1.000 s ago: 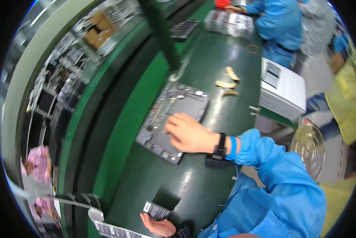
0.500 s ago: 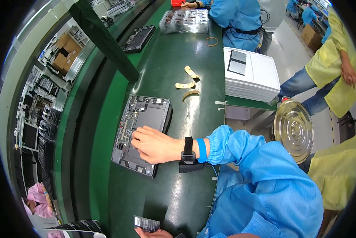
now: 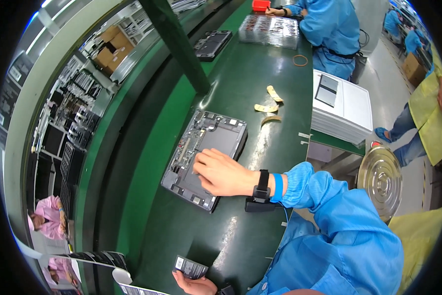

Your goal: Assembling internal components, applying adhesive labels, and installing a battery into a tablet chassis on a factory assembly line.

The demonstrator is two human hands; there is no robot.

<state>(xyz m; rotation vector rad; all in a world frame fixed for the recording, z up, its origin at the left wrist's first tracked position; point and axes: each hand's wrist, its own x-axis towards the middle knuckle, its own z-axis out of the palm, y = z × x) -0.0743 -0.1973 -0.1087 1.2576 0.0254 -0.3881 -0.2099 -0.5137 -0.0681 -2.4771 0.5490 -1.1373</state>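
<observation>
An opened laptop base [image 3: 213, 139] lies on the green bench, its circuit board and dark inner panels facing up. My right hand [image 3: 223, 173], with a black strap and a blue band at the wrist, rests palm down over its middle. The fingers are bent and close together; their tips and anything under them are hidden. Near the lower edge, my left hand [image 3: 196, 285] grips a flat black pack [image 3: 190, 268] with a white label and small print. That pack is held tilted above the bench, apart from the laptop base.
Curved yellowish strips [image 3: 266, 108] lie beyond the laptop base. A rubber band [image 3: 300, 60] and stacked clear trays [image 3: 269, 32] are farther off, beside a co-worker in blue [image 3: 331, 24]. A green post [image 3: 174, 44] rises at left; white trays [image 3: 341, 115] stand at right.
The whole view has turned, so the bench and things on it sit farther right. My right hand keeps its place over the laptop base; my left hand still holds the black pack.
</observation>
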